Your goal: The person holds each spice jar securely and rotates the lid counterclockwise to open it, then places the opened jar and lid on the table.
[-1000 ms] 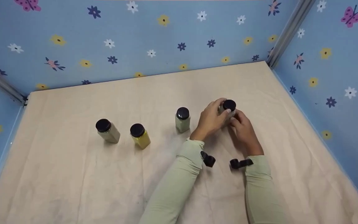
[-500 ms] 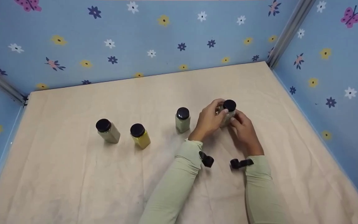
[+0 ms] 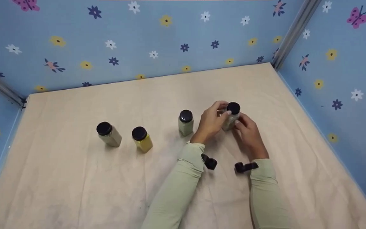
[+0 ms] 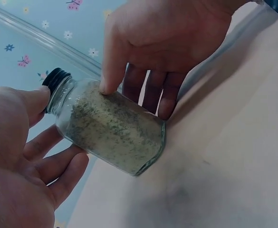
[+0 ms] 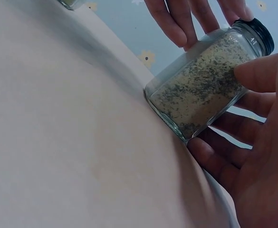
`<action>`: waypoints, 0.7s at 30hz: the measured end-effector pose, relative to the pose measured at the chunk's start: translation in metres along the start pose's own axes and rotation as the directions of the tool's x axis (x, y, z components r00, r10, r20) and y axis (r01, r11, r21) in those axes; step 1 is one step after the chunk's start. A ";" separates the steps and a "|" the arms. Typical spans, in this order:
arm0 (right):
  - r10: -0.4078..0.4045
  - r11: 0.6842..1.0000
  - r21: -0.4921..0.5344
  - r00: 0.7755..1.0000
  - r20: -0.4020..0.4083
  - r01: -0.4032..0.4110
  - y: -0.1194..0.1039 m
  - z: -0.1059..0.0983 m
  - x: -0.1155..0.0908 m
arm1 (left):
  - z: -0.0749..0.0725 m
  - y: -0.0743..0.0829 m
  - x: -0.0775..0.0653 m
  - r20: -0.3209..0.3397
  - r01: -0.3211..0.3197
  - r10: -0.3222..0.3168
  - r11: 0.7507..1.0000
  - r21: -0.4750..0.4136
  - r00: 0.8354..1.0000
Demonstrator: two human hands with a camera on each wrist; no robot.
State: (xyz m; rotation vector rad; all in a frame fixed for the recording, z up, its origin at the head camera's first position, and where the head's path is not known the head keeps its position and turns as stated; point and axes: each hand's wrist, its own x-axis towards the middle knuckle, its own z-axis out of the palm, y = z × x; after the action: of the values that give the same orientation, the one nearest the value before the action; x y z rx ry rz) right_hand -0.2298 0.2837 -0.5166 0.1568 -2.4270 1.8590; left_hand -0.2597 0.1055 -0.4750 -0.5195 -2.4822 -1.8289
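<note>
A square glass spice jar (image 3: 230, 121) with a black screw cap stands between both hands at the right of the table. Pale seasoning with dark flakes fills most of it, plain in the left wrist view. My left hand (image 3: 209, 122) has its thumb on the cap's edge and its fingers curved beside the jar's neck. Lower on the other side, my right hand (image 3: 249, 133) grips the glass (image 5: 200, 85), thumb on one face and fingers behind. Whether the jar's base touches the cloth I cannot tell.
Left of the hands stands a jar of pale green powder (image 3: 186, 125). Further left are a yellow jar (image 3: 144, 143) and a grey-green jar (image 3: 110, 136), all black-capped. A beige cloth (image 3: 113, 184) covers the table; blue flowered panels (image 3: 170, 35) enclose its back and sides.
My left hand has shifted slightly left, and its fingers now show more gap from the jar, uncovering more glass. The right hand and the other jars have stayed in place.
</note>
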 end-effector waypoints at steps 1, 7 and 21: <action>-0.001 1.000 0.003 1.000 0.000 0.001 0.000 0.000 0.000 | 0.000 0.000 0.001 0.008 -0.003 0.003 1.000 0.003 1.000; 0.011 1.000 0.009 1.000 0.006 -0.011 -0.001 -0.002 0.001 | 0.000 -0.001 0.002 0.020 -0.015 0.014 0.998 0.058 1.000; 0.054 0.998 -0.039 0.998 0.018 -0.054 -0.028 -0.002 -0.007 | 0.000 0.002 -0.001 0.047 0.027 -0.034 0.990 0.140 0.998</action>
State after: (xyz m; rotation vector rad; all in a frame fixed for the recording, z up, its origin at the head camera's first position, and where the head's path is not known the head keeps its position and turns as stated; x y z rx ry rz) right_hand -0.2197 0.2787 -0.4900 0.1081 -2.5023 1.8387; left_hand -0.2587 0.1060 -0.4737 -0.5288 -2.6403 -1.6552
